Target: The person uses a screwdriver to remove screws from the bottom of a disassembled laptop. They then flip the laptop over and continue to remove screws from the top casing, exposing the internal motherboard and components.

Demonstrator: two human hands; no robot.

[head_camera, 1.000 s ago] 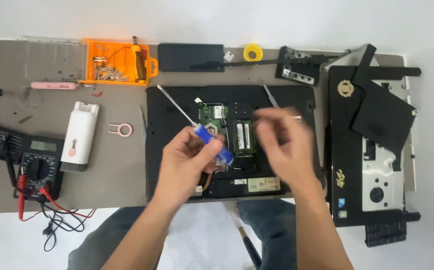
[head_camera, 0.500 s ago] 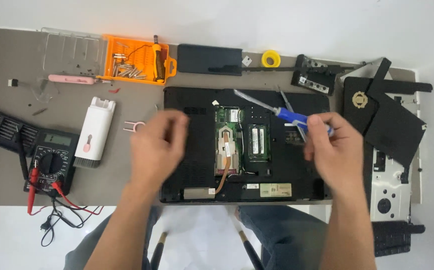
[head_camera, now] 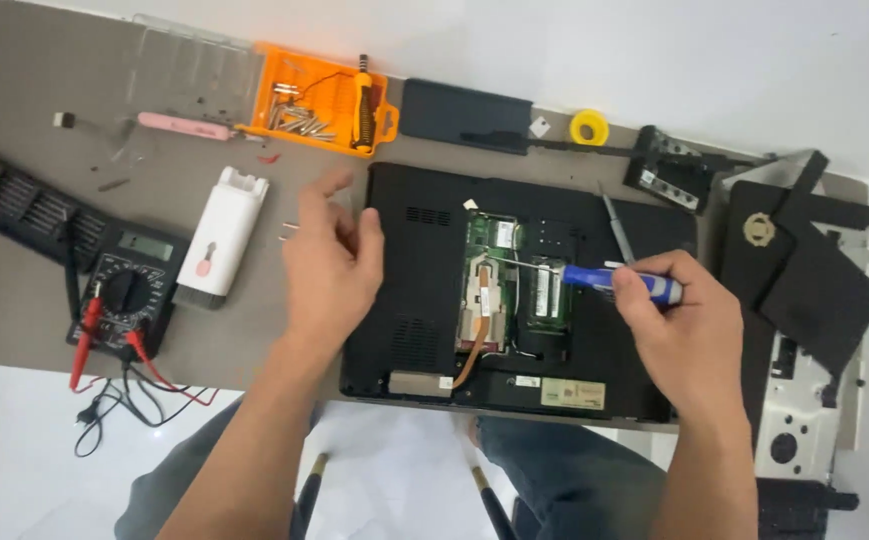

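A black laptop base (head_camera: 424,300) lies bottom-up on the grey table, its middle panel off, showing a green circuit board (head_camera: 489,280) with a copper strip. My right hand (head_camera: 679,335) grips a blue-handled screwdriver (head_camera: 619,282); its thin shaft points left over the board. My left hand (head_camera: 329,260) hovers with fingers apart at the laptop's left edge, holding nothing. A second thin tool (head_camera: 616,228) lies on the laptop just above my right hand.
An orange bit case (head_camera: 319,100), a white brush tool (head_camera: 222,235), a black multimeter (head_camera: 124,290) with red leads and a black bit tray (head_camera: 14,200) lie to the left. Black laptop parts (head_camera: 804,270), a yellow tape roll (head_camera: 588,127) and a metal frame (head_camera: 804,420) lie right.
The screwdriver passed from my left hand to my right. My right hand now holds it lower over the board, and my left hand drew back to the laptop's left edge.
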